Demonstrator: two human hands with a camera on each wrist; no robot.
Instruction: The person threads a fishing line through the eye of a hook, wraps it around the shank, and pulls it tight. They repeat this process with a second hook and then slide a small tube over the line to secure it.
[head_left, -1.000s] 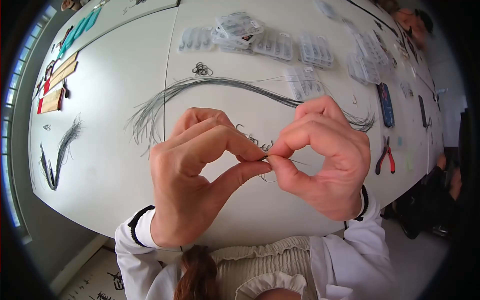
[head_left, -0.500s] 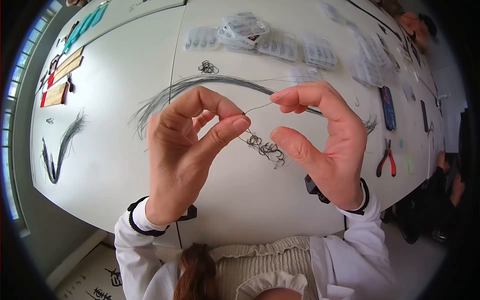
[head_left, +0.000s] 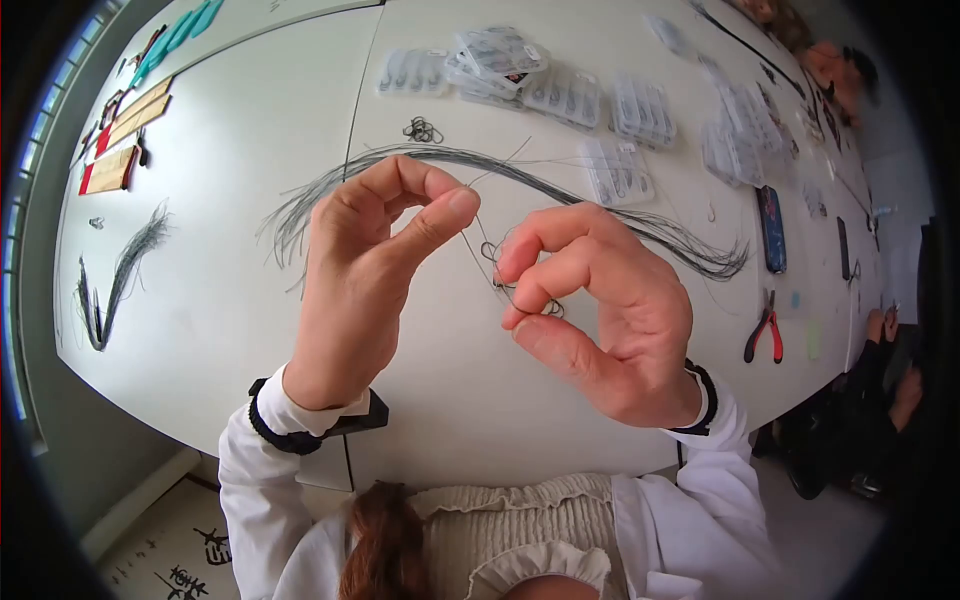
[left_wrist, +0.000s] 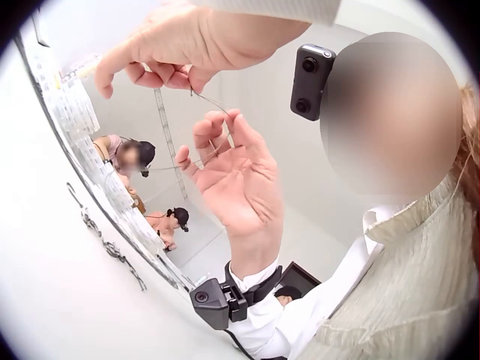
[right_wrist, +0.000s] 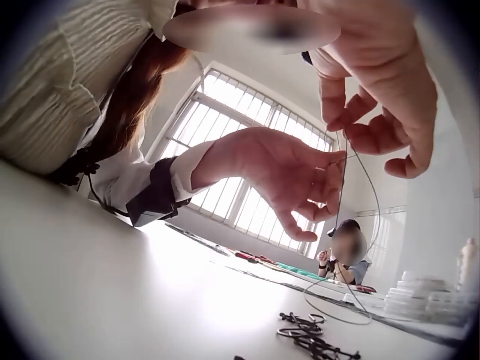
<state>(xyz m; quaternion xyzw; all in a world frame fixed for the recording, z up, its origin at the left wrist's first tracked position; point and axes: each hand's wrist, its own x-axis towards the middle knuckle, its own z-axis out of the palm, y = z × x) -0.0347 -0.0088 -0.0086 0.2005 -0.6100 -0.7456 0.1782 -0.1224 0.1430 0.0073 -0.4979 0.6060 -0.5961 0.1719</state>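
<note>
In the head view my left hand [head_left: 375, 260] pinches a thin grey line [head_left: 474, 215] between thumb and forefinger. The line runs down toward my right hand [head_left: 615, 305], whose thumb and fingertips meet on it just right of centre. Dark fish hooks [head_left: 490, 252] hang partly hidden behind the right fingers. In the right wrist view, a cluster of hooks [right_wrist: 311, 337] lies below both hands, with a loop of line [right_wrist: 375, 199] curving down above it.
A long bundle of grey strands [head_left: 520, 170] lies beyond my hands, with a small pile of hooks [head_left: 423, 130] behind it. Clear boxes [head_left: 500, 55] stand at the back. Red-handled pliers [head_left: 765, 335] and a blue case [head_left: 771, 230] are at right, a shorter strand bundle [head_left: 125, 280] at left.
My fingertips, together a second ago, have parted. Since half a second ago the left hand has moved up slightly, while the right has come down and left, its thumb and fingers closing on the line.
</note>
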